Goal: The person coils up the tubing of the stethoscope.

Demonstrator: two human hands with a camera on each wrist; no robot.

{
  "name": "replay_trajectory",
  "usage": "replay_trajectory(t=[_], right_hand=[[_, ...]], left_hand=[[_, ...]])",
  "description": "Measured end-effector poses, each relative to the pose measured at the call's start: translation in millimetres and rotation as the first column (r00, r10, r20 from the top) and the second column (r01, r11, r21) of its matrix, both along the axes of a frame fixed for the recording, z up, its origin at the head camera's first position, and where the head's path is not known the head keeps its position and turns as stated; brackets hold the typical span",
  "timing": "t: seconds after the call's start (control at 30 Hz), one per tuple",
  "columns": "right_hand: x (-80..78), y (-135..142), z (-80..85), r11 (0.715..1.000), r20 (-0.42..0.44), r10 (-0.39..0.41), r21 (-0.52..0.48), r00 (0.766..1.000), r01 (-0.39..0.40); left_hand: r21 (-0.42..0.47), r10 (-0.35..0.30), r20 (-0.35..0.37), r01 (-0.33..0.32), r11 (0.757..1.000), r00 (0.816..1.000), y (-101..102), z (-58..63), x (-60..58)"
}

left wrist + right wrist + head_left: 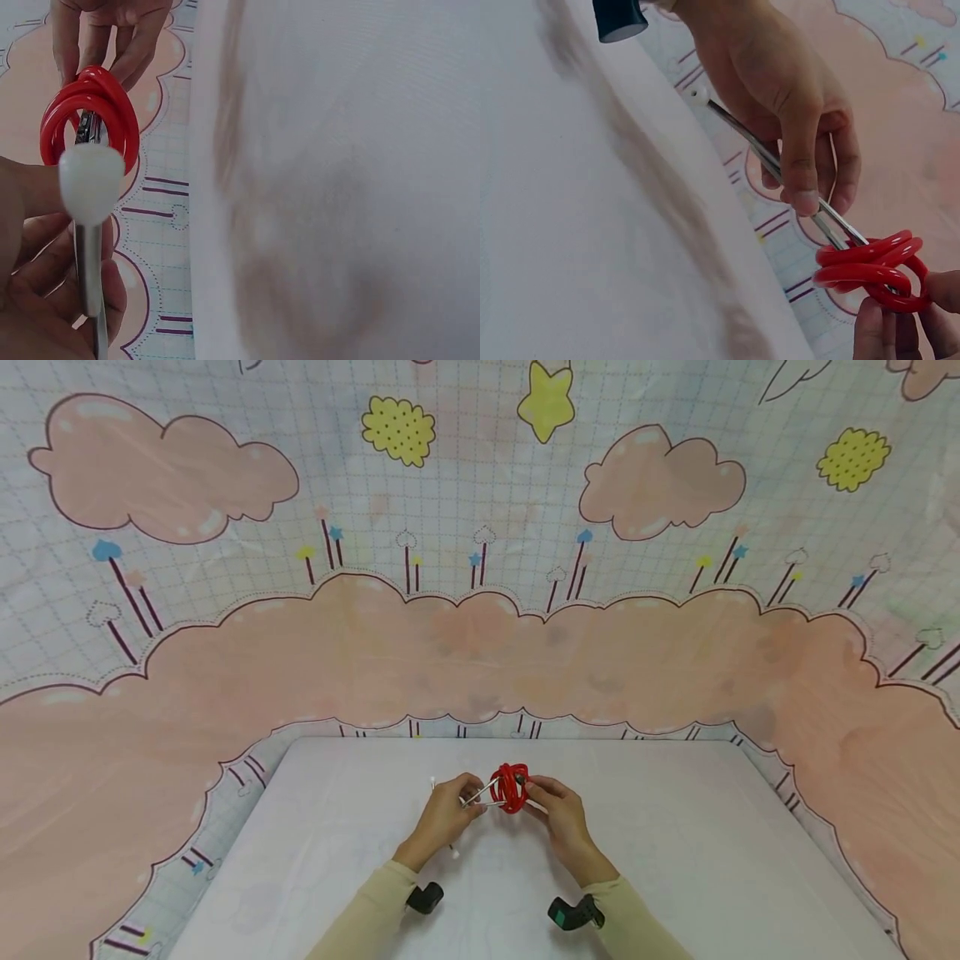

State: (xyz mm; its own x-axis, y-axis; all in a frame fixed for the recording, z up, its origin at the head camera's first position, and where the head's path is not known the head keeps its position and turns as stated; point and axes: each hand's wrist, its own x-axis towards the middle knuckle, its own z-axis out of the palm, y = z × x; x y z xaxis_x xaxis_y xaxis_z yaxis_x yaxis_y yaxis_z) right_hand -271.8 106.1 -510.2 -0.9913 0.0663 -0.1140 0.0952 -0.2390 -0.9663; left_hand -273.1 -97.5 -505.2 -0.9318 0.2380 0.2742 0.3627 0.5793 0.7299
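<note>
Between the two hands is a glossy red tube [510, 788] wound in several loops. A metal frame of silver rods [483, 792] runs from the left hand into the loops; its exact kind I cannot tell. My left hand [448, 812] pinches these rods between thumb and fingers. A white rounded end cap [91, 184] tips a rod close to the left wrist camera. On the other side, the fingertips of my right hand [561, 817] hold the red loops at their right edge. A dark metal part shows inside the coil.
Below the hands is a table [337, 827] with a white cover. Behind it hangs a cloth [450, 652] printed with clouds and stars. A black wrist camera [425, 898] sits on the left sleeve, another wrist camera [576, 913] on the right.
</note>
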Motion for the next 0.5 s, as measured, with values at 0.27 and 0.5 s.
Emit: replay_trajectory(t=[0.27,0.5], right_hand=[[-5.5,1.7,-12.2,1.0,0.043,0.005,0.026,0.999,-0.006],[-10.9,1.5,-23.5,0.999,0.056,0.0,0.054,0.998,-0.003]], left_hand=[[0.035,-0.023,0.1,0.02,0.999,0.995,-0.9,-11.0,-7.3],[0.031,-0.033,0.143,0.029,0.999,0.989,-1.3,-20.1,-12.6]])
